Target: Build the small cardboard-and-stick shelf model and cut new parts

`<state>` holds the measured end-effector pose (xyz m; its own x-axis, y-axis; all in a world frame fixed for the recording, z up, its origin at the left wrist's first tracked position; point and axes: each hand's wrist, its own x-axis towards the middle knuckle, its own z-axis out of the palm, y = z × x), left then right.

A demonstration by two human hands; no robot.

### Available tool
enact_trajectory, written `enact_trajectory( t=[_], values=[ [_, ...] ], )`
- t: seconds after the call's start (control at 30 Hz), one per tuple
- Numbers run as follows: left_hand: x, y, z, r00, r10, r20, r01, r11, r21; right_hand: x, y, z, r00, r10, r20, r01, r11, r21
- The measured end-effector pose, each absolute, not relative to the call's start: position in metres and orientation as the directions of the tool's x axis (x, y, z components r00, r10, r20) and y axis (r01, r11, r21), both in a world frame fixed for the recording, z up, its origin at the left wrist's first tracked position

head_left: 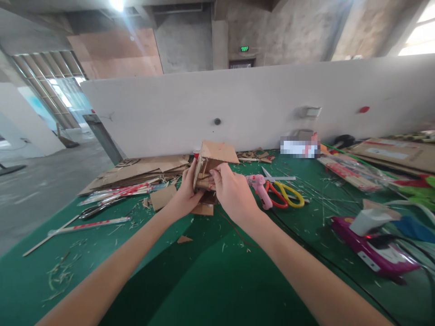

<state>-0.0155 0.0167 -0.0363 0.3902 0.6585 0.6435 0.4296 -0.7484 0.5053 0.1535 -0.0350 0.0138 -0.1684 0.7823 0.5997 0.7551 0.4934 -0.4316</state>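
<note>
Above the green table a small cardboard box structure [219, 151] is held up, its flat top panel facing me. My left hand [186, 192] grips its left side, with fingers behind the wall and the thumb at the lower edge. My right hand [234, 192] is closed at the front opening, thumb and fingers pinched together. What the pinch holds, if anything, is hidden. Just right of that hand lies a pink hot glue gun [262, 192], beside red-handled scissors [277, 195] and yellow-handled scissors [294, 194].
Flat cardboard sheets [142, 174] and wrapped sticks [112, 195] lie at the left, with black-handled scissors [98, 209]. A purple power strip [370, 253] with plugged cables sits at the right. A white partition [163, 113] stands behind the green table [217, 290]. Scraps are scattered about.
</note>
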Motion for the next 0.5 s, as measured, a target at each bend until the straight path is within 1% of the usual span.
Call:
enact_trajectory(
  t=[0.2,0.37,0.5],
  values=[
    [-0.0162,0.0186,-0.0371,0.391,0.641,0.661,0.436,-0.761,0.480,0.1513,-0.0343,0.0144,-0.178,0.790,0.587,0.764,0.486,-0.423],
    [-0.0157,0.0186,-0.0384,0.385,0.639,0.666,0.424,-0.763,0.487,0.1501,-0.0349,0.0177,-0.183,0.802,0.569,0.792,0.463,-0.398],
    [-0.0145,0.0163,-0.0371,0.384,0.662,0.644,0.437,-0.745,0.504,0.1494,-0.0366,0.0233,-0.189,0.827,0.529,0.804,0.440,-0.400]
  ],
)
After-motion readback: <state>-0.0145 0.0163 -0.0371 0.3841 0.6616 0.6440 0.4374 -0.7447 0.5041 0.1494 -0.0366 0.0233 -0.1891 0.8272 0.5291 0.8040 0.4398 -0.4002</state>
